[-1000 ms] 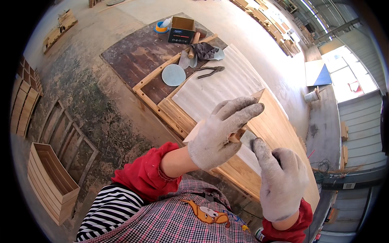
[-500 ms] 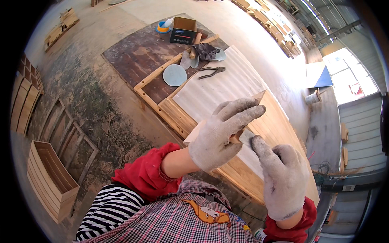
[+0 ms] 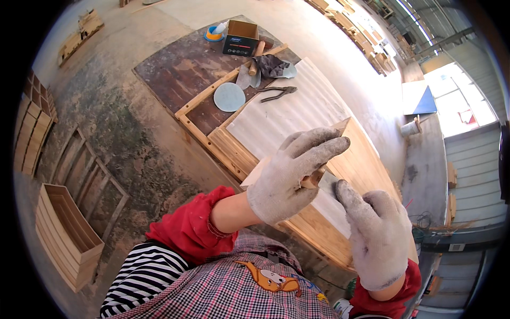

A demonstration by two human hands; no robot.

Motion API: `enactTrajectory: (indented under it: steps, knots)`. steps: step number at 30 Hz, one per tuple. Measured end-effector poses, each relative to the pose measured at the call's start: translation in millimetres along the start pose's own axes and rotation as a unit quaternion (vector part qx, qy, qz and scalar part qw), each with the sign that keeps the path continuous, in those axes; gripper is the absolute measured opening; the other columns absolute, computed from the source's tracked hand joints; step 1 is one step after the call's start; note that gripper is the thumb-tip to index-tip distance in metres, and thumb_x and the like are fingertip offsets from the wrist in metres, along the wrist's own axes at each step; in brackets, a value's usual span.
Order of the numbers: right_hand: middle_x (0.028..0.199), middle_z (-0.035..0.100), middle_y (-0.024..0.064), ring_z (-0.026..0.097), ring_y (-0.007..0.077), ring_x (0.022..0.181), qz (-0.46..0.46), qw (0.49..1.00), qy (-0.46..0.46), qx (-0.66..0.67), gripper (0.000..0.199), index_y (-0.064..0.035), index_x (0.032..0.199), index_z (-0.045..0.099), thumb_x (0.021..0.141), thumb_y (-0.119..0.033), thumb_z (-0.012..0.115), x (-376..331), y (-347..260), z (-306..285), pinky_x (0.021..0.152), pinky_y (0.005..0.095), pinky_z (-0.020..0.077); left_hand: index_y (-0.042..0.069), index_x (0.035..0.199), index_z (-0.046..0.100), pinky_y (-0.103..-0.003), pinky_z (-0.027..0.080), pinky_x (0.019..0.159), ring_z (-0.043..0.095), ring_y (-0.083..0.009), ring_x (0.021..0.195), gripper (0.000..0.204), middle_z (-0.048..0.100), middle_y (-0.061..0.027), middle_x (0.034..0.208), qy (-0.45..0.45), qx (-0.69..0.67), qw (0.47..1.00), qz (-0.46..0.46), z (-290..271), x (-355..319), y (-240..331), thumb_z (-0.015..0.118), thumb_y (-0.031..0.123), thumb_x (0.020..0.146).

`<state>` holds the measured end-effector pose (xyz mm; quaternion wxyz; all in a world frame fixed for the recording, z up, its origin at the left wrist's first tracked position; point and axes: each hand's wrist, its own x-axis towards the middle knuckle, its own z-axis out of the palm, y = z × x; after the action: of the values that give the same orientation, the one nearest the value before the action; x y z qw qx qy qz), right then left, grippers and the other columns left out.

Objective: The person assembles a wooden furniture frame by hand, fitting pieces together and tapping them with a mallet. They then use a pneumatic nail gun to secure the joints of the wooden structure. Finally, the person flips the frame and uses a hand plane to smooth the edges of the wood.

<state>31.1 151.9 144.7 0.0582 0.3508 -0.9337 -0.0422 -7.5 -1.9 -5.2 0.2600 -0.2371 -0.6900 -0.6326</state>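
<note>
One broad dark workbench [image 3: 159, 72] sprawls away to the far left; nearer, a ribbed white sheet [image 3: 289, 114] spreads towards you, with a pale wooden panel [image 3: 374, 165] along the right. And now your hands! The left hand [image 3: 284, 186] has the wooden piece [image 3: 314, 179], right there in front of you, mid-scene: two long fingers stretched to the far right with a narrow gap, thumb curled in under the wood. Firm that hold from the palm, I'd say, so nothing rocks under a push. Across to the right hand [image 3: 380, 236]: thumb reaching left, the finger beside it bent, the other tips hidden, so whether they pinch anything I can't tell. Far off, an open black box [image 3: 240, 40]; nearer, a round pale disc [image 3: 229, 97]; just to its right, the pliers [image 3: 279, 93], all well apart from your gloves, so they should give you no trouble. Smallest of the lot, a grey scrap [image 3: 328, 184] shows at your right thumb, just beside the wood. Pressing it on? Lay it flat, go light and even, and mind those left fingertips!
</note>
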Motion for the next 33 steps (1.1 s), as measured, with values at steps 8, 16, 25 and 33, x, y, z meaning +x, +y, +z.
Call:
enactTrajectory:
  steps: [8,16,25,33]
  knots:
    - [0.080,0.049,0.0042,0.055,0.0223,0.071,-0.036,0.999,-0.020,-0.017,0.051,-0.0166,0.120,0.065,0.071,-0.002,0.066,5.3,5.6,-9.4,0.063,0.0346,0.0452,0.004,0.138,0.048,-0.040,0.038,0.106,0.045,-0.0336,0.127,0.062,0.046,-0.0181,0.139,0.005,0.018,1.000,0.009,1.3,0.2,1.0,0.068,0.009,0.079]
    - [0.080,0.047,0.0037,0.053,0.0216,0.070,-0.049,0.998,-0.014,-0.040,0.052,-0.0173,0.120,0.064,0.070,-0.002,0.066,6.4,7.2,-8.5,0.063,0.0343,0.0446,0.003,0.134,0.051,-0.040,0.038,0.106,0.045,-0.0340,0.127,0.057,0.046,-0.0191,0.138,0.019,0.029,0.999,0.017,4.1,-0.2,2.0,0.066,0.007,0.080]
    - [0.081,0.047,0.0048,0.054,0.0222,0.071,-0.035,0.999,-0.004,-0.014,0.053,-0.0182,0.122,0.063,0.071,-0.001,0.064,2.1,4.7,-2.1,0.062,0.0349,0.0442,0.002,0.129,0.054,-0.042,0.039,0.105,0.046,-0.0347,0.126,0.050,0.046,-0.0198,0.137,0.026,0.050,0.998,0.023,5.9,-2.2,4.1,0.065,0.003,0.080]
    - [0.080,0.050,0.0068,0.055,0.0250,0.072,-0.023,1.000,-0.002,0.008,0.050,-0.0154,0.121,0.063,0.074,0.000,0.063,1.2,3.8,-2.9,0.064,0.0370,0.0452,0.001,0.127,0.055,-0.042,0.039,0.105,0.047,-0.0360,0.125,0.053,0.048,-0.0204,0.134,0.040,0.038,0.998,0.018,7.3,-1.3,9.6,0.055,-0.009,0.075]
